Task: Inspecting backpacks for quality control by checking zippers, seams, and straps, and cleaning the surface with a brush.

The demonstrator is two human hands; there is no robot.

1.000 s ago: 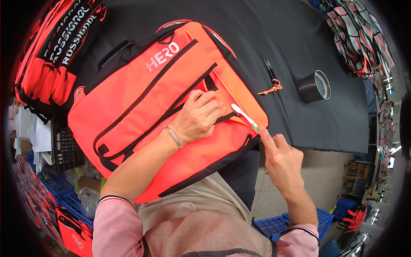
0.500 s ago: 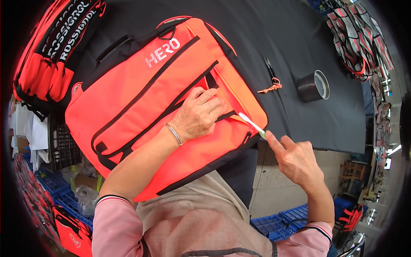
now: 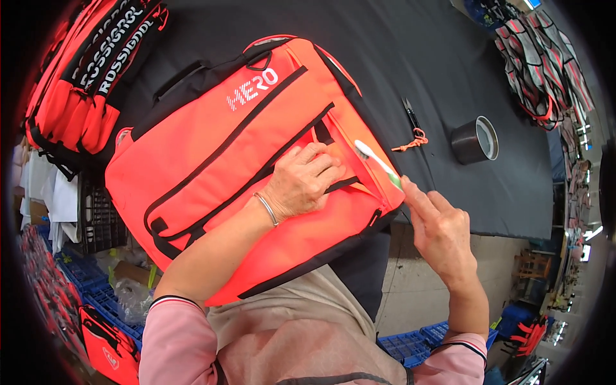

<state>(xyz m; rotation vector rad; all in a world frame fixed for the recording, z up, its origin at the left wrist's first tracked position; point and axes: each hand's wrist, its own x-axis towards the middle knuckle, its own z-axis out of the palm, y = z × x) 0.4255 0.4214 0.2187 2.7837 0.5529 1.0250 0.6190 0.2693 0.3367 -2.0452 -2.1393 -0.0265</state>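
A bright orange-red bag point(image 3: 212, 154) with black trim and white lettering lies before me, its near edge over the table's front. My left hand point(image 3: 305, 179) rests on the bag with bent fingers, gripping the fabric edge by an opening near its right end. In my right hand point(image 3: 439, 224) is a toothbrush point(image 3: 380, 165) with a white head and a green-tinted handle. The brush head lies over the orange side panel, right of my left hand; whether its bristles touch the fabric I cannot tell.
The black-covered table point(image 3: 507, 199) holds small thread snips point(image 3: 411, 115) with an orange cord and a dark metal cup point(image 3: 475, 140). Several red-and-black bags point(image 3: 77, 109) stand at the far left. Grey straps with red edging point(image 3: 539, 70) lie far right. Blue crates point(image 3: 410, 346) sit below the table.
My right hand has lifted the toothbrush head up and slightly left along the side panel. The bag and my left hand appear a little lower and further right in view.
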